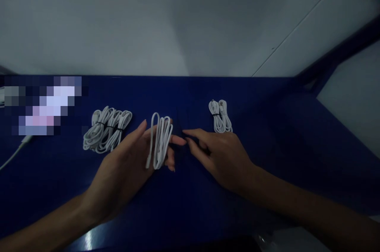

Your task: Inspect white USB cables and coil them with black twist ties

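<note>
A white cable (pixel 162 143), folded into long loops, rests across the fingers of my left hand (pixel 127 165), palm up. One plug end of it hangs down near the palm, and no tie shows around its loops. Just right of it is my right hand (pixel 224 157), its thumb and index fingertip close together. Whatever lies between those fingertips, if anything, is too dark to make out. Left of my left hand lies a pile of coiled white cables (pixel 107 129) bound with black ties. Beyond my right hand are two more tied cable bundles (pixel 219 115), partly hidden by it.
The blue tabletop (pixel 184 208) runs back to a pale wall (pixel 178 22). At the left, a blurred-out bright object (pixel 50 105) has a white cord (pixel 13 155) leading from it. A blue frame edge (pixel 335 52) with a pale panel stands at the right.
</note>
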`<state>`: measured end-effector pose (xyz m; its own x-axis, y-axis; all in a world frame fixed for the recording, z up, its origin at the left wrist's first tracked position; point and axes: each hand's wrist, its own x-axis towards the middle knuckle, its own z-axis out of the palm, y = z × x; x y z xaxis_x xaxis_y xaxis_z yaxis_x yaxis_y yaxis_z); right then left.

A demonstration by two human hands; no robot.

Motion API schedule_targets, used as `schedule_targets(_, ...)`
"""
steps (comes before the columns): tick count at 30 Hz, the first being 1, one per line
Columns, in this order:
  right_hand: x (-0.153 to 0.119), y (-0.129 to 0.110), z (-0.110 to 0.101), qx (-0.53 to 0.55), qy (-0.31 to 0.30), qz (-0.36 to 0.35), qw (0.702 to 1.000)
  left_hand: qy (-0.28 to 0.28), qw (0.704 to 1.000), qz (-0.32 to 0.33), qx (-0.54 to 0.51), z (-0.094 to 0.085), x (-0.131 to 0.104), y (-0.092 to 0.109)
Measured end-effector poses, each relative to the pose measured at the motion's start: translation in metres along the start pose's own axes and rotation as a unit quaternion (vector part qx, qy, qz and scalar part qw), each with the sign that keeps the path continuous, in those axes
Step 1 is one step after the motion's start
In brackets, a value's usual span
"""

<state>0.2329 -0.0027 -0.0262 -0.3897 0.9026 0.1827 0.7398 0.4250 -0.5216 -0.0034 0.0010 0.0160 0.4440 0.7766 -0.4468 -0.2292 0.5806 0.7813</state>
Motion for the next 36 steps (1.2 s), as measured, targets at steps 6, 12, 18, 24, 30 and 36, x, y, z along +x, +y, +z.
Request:
schedule_targets(6, -0.002, -0.015, -0.013, 0.029, 0.173, -0.049, 0.983, -0.086, 0.995, -0.023, 0.049, -0.007, 0.001, -0.005)
schedule_targets(12, -0.001, -0.019, -0.016, 0.028, 0.178, -0.249, 0.952, -0.165, 0.965, -0.054, 0.195, -0.006, -0.002, -0.009)
schedule_targets(18, -0.005, -0.014, -0.001, -0.017, 0.093, -0.251, 0.963, -0.108, 0.972, -0.033, 0.206, -0.003, -0.001, 0.002)
schedule_targets(24, -0.009, -0.015, -0.005, 0.063, 0.072, -0.148, 0.984, -0.014, 0.985, 0.042, 0.164, 0.0, -0.003, 0.002)
schedule_targets(30, -0.006, -0.017, -0.015, 0.288, -0.059, 0.008, 0.956, 0.028, 0.987, 0.075, 0.142, -0.002, 0.0, 0.001)
schedule_targets(36, -0.003, -0.026, -0.022, 0.426, -0.169, 0.111, 0.882, 0.015, 0.985, 0.081, 0.152, -0.006, 0.007, -0.003)
